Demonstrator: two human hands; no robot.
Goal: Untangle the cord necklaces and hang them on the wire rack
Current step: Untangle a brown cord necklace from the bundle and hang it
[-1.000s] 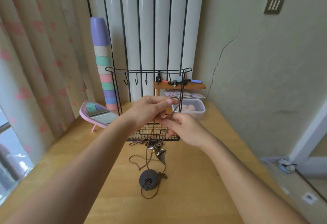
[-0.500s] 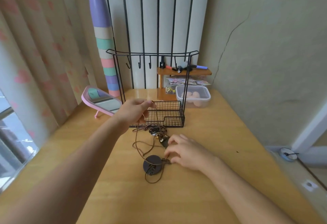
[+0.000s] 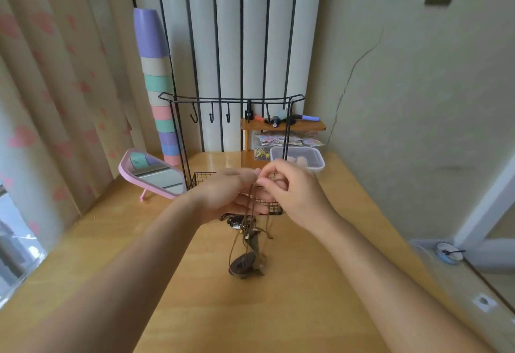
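Evidently mid-untangling, the left hand and right hand each pinch the tangled cord necklaces close together in front of the wire rack, pendants dangling onto the wooden table, so next one loop probably needs teasing free for an empty hook.

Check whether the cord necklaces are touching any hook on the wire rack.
Apart. In the head view the cord necklaces hang from the left hand and right hand, well below the hooks of the wire rack.
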